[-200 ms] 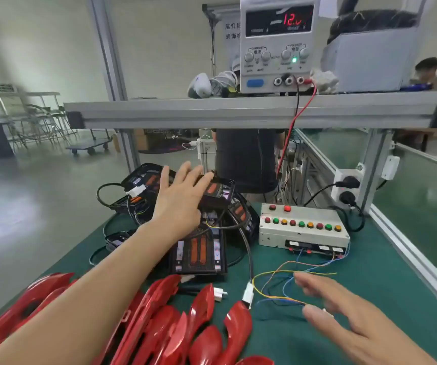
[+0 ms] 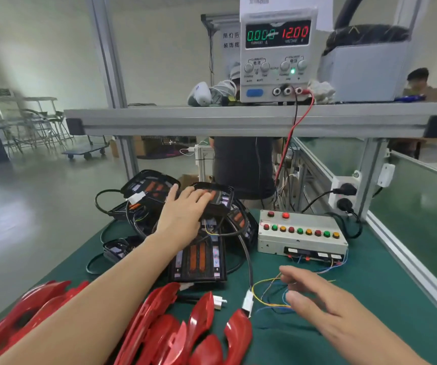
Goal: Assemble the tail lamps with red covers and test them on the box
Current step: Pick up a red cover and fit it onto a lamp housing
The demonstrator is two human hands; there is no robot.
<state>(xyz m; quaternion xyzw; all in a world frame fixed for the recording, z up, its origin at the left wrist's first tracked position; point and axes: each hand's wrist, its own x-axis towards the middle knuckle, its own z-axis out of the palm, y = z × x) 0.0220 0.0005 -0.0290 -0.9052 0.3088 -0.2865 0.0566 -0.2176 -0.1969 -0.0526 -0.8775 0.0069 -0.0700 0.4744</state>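
Observation:
Several black tail lamp bodies lie piled at the back of the green mat (image 2: 370, 299). My left hand (image 2: 183, 214) reaches onto the top tail lamp (image 2: 221, 200), fingers laid straight across its upper face. Another lamp (image 2: 199, 259) lies flat below it, orange strips showing. Several red covers (image 2: 164, 327) are heaped at the near left, partly under my forearm. The grey test box (image 2: 301, 241) with coloured buttons stands to the right, one red lamp lit. My right hand (image 2: 325, 312) hovers with relaxed fingers over loose coloured wires (image 2: 264, 293), holding nothing.
A white connector (image 2: 247, 302) on a black cable lies between the covers and the wires. A power supply (image 2: 278, 56) reading 12.00 sits on the aluminium shelf (image 2: 238, 119) overhead. A wall socket (image 2: 343, 193) and frame post stand at right. A person stands behind the bench.
My left hand has come down onto the top tail lamp, fingers now flat on it. My right hand has shifted slightly forward over the wires.

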